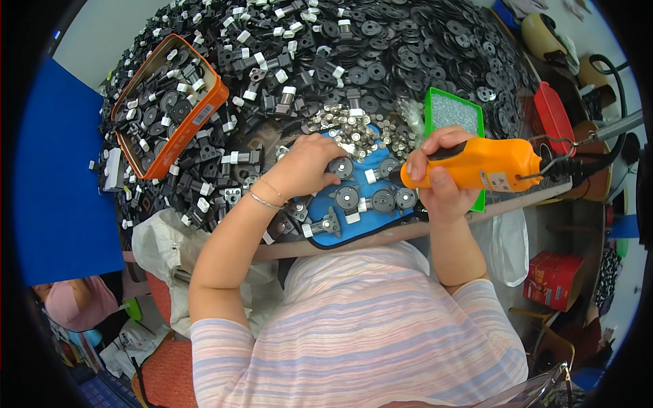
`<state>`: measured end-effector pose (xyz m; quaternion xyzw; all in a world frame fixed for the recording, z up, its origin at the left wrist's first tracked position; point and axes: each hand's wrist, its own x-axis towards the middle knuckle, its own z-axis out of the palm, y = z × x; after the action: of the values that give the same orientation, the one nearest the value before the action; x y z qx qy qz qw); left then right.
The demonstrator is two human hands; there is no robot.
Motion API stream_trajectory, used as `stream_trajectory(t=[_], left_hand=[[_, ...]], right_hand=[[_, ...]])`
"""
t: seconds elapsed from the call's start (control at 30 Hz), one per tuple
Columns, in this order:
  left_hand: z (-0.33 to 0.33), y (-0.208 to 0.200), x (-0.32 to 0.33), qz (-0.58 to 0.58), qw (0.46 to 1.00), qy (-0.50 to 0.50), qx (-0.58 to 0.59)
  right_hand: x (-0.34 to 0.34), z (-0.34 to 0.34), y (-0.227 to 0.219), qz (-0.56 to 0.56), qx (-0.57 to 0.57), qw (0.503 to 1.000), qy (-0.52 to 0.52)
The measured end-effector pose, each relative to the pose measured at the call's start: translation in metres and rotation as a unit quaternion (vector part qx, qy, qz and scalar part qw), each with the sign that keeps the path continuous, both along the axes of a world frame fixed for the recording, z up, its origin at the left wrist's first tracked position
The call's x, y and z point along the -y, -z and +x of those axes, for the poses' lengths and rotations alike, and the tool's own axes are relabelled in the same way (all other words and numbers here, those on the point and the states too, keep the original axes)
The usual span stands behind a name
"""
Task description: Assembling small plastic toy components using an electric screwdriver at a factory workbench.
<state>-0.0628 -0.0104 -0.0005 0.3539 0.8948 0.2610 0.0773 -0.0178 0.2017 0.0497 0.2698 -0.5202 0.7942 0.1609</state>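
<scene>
My right hand (445, 173) is wrapped round an orange electric screwdriver (486, 166), held level with its dark tip pointing left. That tip reaches a black part with a round disc and white end (389, 168); whether they touch, I cannot tell. My left hand (306, 166), with a bracelet at the wrist, has its thumb and fingers around a black disc-topped part (341, 168). Both hands are over a blue mat (371, 223). Several similar parts lie on its near half, among them a disc part (347, 198) and a black bracket with a white end (325, 226).
Small silver metal pieces (354, 129) are heaped beyond the mat. A green tray (482, 122) holds small silver pieces, beside a red tray (554, 119). An orange tray (183, 144) of black parts stands left. Black discs (435, 47) pile up behind. A cable (622, 115) hangs right.
</scene>
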Motion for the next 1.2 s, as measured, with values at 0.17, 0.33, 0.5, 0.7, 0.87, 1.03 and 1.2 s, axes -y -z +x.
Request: stream_trajectory(t=[0.17,0.33,0.5,0.7,0.87,1.03,1.2], left_hand=[[-0.001,0.0,-0.001,-0.004,1.0,0.0,0.014],[-0.001,0.0,-0.005,-0.023,0.999,-0.011,0.028],[-0.001,0.003,-0.005,-0.003,0.999,-0.009,0.03],[0.003,0.01,-0.005,0.04,0.998,-0.027,0.047],[-0.001,0.013,-0.006,0.038,0.996,-0.031,0.076],[-0.004,0.018,-0.008,0.023,0.996,-0.036,0.083],[-0.004,0.03,-0.006,0.085,0.995,-0.013,0.044]], right_hand=[[0.0,0.0,0.0,0.004,-0.004,1.0,-0.002],[0.0,0.0,0.001,0.003,-0.008,1.0,-0.007],[0.008,-0.004,0.001,-0.025,0.0,0.999,-0.023],[0.031,-0.015,0.008,-0.023,0.029,0.997,-0.07],[0.049,-0.02,0.019,0.042,0.002,0.998,-0.042],[0.055,-0.021,0.026,0.073,0.016,0.997,-0.03],[0.052,-0.026,0.033,0.188,-0.052,0.981,-0.009]])
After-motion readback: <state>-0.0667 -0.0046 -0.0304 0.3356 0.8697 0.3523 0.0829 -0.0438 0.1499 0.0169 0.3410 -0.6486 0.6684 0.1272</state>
